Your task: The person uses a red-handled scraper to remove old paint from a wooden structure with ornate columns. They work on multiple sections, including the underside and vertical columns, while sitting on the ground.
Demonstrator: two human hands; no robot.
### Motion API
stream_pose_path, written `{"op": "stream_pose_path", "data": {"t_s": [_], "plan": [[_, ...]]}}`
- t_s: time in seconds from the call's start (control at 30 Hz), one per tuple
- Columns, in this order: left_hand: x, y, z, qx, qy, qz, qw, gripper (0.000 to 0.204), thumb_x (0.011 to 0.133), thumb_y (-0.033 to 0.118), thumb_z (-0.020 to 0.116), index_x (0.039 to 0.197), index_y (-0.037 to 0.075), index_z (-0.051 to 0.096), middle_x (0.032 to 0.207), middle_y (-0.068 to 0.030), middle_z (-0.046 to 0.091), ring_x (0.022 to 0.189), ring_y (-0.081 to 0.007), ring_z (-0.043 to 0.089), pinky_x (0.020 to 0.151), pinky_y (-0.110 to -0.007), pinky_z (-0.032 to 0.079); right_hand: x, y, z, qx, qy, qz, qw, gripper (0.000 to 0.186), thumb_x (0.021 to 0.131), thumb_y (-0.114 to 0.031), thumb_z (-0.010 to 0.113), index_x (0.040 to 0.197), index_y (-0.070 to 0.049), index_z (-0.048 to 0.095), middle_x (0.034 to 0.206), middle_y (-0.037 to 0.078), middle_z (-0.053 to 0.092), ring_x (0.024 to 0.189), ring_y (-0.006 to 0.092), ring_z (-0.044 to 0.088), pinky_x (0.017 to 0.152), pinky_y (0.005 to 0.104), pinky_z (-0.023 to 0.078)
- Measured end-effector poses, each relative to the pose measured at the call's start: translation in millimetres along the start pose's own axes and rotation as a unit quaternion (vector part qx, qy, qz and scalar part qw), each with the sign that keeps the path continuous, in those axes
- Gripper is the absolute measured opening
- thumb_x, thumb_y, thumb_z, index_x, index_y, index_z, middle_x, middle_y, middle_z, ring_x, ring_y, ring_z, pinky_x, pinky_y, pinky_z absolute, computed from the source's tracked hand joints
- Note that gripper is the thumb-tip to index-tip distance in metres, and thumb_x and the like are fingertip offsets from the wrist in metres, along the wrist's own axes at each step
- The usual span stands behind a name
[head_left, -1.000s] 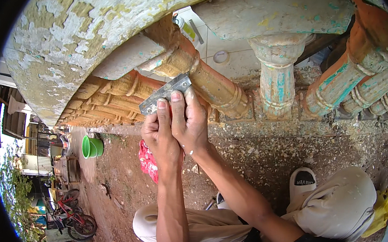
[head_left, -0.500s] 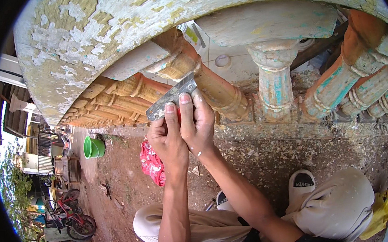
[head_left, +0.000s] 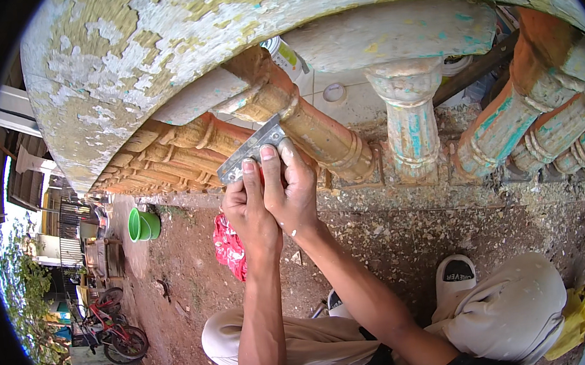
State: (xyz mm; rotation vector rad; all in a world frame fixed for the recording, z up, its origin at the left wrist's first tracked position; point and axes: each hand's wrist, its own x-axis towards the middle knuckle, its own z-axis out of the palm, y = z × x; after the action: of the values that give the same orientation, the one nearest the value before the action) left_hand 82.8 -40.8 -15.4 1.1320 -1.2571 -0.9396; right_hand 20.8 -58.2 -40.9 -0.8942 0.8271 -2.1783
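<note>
A paint scraper with a wide metal blade is held out in front of me, its blade tilted up to the right. My left hand is closed on it, thumb against the blade's lower edge. Beside it my right hand grips the same tool, with its thumb and finger near the right half of the blade. A bit of red handle shows between the thumbs; the rest is hidden by my hands. Just beyond the blade stands an orange-brown baluster; whether the blade touches it I cannot tell.
Above curves a railing top with flaking paint. A whitish baluster with turquoise patches stands to the right. On the dirt ground are a green bucket, a red cloth or bag and paint flakes. Bicycles stand far left.
Both hands and the scraper have shifted slightly left and down. My grip on the scraper looks the same.
</note>
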Motion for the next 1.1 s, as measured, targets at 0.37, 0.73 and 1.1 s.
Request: {"op": "stream_pose_path", "data": {"t_s": [0.37, 0.73, 1.1], "plan": [[-2, 3, 8, 0.003, 0.034, 0.017, 0.999, 0.037, 0.110, 0.026, 0.063, 0.084, 0.002, 0.073, 0.075, 0.0015, 0.069, 0.063, -0.0008, 0.052, 0.054, -0.021, 0.041, 6, -8, -4, -0.027, -0.011, -0.013, 0.999, 0.014, 0.107, -0.012, 0.059, 0.098, -0.001, 0.057, 0.068, 0.010, 0.059, 0.056, 0.0122, 0.055, 0.051, 0.0338, 0.043], [-9, -1, 17, -0.207, -0.073, -0.109, 0.970, 0.034, 0.113, 0.035, 0.054, 0.120, 0.006, 0.067, 0.106, -0.0031, 0.070, 0.093, -0.0099, 0.066, 0.080, -0.028, 0.055, 14, -10, -22, -0.102, -0.046, -0.017, 0.994, 0.013, 0.103, -0.011, 0.063, 0.097, 0.000, 0.060, 0.073, 0.017, 0.066, 0.062, 0.0278, 0.064, 0.057, 0.0397, 0.049], [-22, 11, 56, -0.339, -0.045, -0.242, 0.908, 0.048, 0.113, 0.046, 0.047, 0.146, 0.012, 0.052, 0.135, -0.0033, 0.062, 0.125, -0.0173, 0.059, 0.110, -0.038, 0.048, 45, -35, -56, -0.211, -0.138, 0.003, 0.968, 0.016, 0.102, -0.011, 0.067, 0.092, 0.001, 0.064, 0.076, 0.020, 0.068, 0.065, 0.0228, 0.069, 0.060, 0.0374, 0.051]]}}
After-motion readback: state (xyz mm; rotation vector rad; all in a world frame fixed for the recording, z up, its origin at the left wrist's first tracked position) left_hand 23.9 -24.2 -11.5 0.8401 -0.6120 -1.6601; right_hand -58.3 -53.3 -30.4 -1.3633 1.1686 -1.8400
